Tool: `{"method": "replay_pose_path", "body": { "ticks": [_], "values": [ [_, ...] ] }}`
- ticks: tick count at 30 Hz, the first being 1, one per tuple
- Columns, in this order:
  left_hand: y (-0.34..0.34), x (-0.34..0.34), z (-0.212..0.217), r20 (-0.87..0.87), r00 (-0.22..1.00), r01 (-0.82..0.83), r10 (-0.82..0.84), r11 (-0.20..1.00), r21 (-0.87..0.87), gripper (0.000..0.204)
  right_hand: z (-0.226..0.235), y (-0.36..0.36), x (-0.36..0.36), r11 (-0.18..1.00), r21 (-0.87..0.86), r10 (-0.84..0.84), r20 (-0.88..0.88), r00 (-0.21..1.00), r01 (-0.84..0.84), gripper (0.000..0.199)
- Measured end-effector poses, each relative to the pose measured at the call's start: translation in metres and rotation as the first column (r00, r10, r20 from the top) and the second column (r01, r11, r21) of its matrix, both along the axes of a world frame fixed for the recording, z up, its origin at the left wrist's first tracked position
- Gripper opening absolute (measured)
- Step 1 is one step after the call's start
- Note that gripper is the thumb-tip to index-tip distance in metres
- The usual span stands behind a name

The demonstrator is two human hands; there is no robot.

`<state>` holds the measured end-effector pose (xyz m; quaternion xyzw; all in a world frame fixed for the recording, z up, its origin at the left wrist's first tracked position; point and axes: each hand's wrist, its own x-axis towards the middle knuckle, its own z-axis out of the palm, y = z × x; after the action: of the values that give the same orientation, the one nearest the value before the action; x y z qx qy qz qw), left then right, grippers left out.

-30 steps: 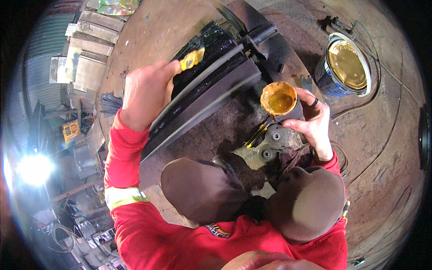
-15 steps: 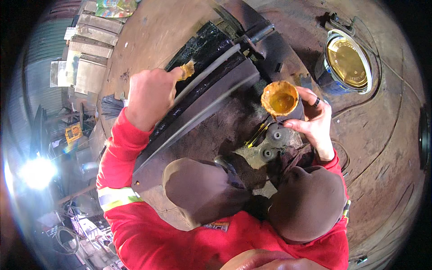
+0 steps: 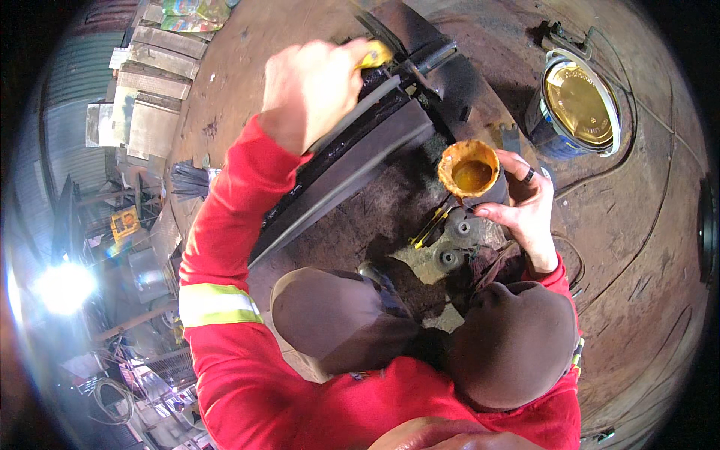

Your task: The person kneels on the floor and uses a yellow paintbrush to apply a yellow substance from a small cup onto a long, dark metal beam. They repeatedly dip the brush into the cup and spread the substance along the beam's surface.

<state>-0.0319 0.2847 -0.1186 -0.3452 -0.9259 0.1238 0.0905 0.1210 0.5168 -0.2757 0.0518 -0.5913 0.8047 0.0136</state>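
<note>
We look down at our own two hands, red sleeves reaching out over bent knees in brown trousers. Our left hand (image 3: 311, 90) is clenched around a yellow-stained brush (image 3: 375, 54), pressed against the top of a long black metal frame (image 3: 352, 154) that slants across the rusty floor (image 3: 637, 247). Our right hand (image 3: 525, 206) grasps a small cup (image 3: 469, 171) of yellow paint, held upright just beside the frame's lower edge. A large open paint tin (image 3: 577, 105), its contents golden, stands on the floor beyond the cup, well apart from the brush. Two small black wheels (image 3: 457, 240) lie just below the cup.
</note>
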Motion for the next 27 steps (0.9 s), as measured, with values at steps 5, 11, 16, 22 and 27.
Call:
{"method": "replay_pose_path", "body": {
  "ticks": [5,11,16,22,27],
  "values": [
    [-0.019,0.032,0.008,0.03,0.992,-0.114,0.122,0.975,-0.192,0.01,-0.004,0.002,0.002,1.0,-0.013,-0.009,0.026,1.0,0.009,0.071],
    [-0.039,0.032,0.017,-0.076,0.993,-0.104,0.088,0.963,-0.247,0.007,-0.002,-0.002,-0.001,0.999,-0.024,0.025,0.0,1.0,-0.025,0.071],
    [-0.05,0.038,0.041,-0.085,0.99,-0.121,0.111,0.985,-0.119,0.007,-0.004,0.0,-0.005,0.998,-0.068,-0.011,0.038,0.999,0.014,0.07],
    [-0.065,0.033,0.024,-0.057,0.994,-0.101,0.096,0.99,-0.098,0.01,-0.004,-0.004,-0.001,0.999,-0.025,0.026,0.006,1.0,-0.026,0.07],
    [-0.038,0.034,0.017,-0.111,0.993,-0.039,0.035,0.999,-0.029,0.01,-0.009,0.003,-0.002,0.999,-0.032,-0.01,0.004,1.0,0.01,0.07]
  ]
}}
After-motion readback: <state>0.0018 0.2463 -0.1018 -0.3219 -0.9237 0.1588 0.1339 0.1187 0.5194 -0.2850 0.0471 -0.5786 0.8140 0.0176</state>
